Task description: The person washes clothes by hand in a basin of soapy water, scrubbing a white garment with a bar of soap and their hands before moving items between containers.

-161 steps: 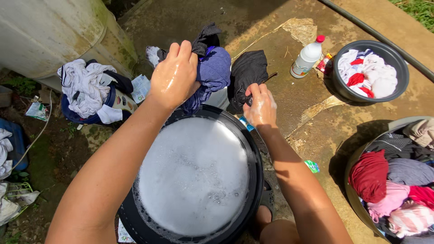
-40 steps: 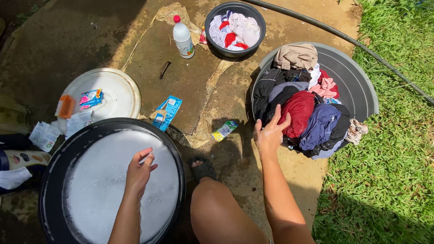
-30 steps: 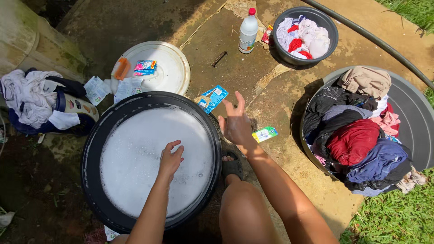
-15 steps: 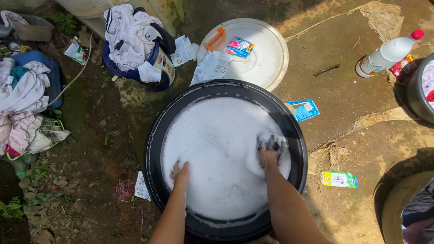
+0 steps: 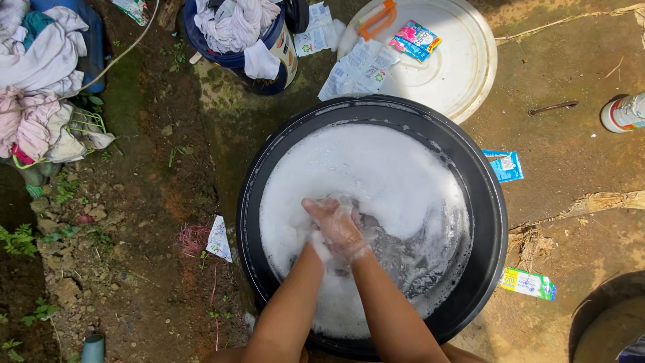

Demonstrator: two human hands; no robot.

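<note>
Over the middle of the black basin (image 5: 484,222), the left hand (image 5: 316,232) and the right hand (image 5: 339,228) meet in the suds (image 5: 376,168), the right laid over the left and both coated in foam. They seem clenched together on a dark garment (image 5: 390,252) lying mostly sunk in the water just right of them, though the foam hides the grip itself, so I cannot tell exactly what each one holds. Judging by this, the scrubbing is under way and rinsing and wringing remain (the cloth sits fully soaked in lather). Beyond the basin's far rim lies a white lid (image 5: 463,67) carrying an orange brush (image 5: 376,12) and detergent sachets (image 5: 415,39). Left of the lid stands a blue bucket (image 5: 225,59) heaped with pale laundry (image 5: 232,20). A blue wrapper (image 5: 504,165) and a green wrapper (image 5: 529,284) lie on the ground right of the basin; nothing blocks the hands.
</note>
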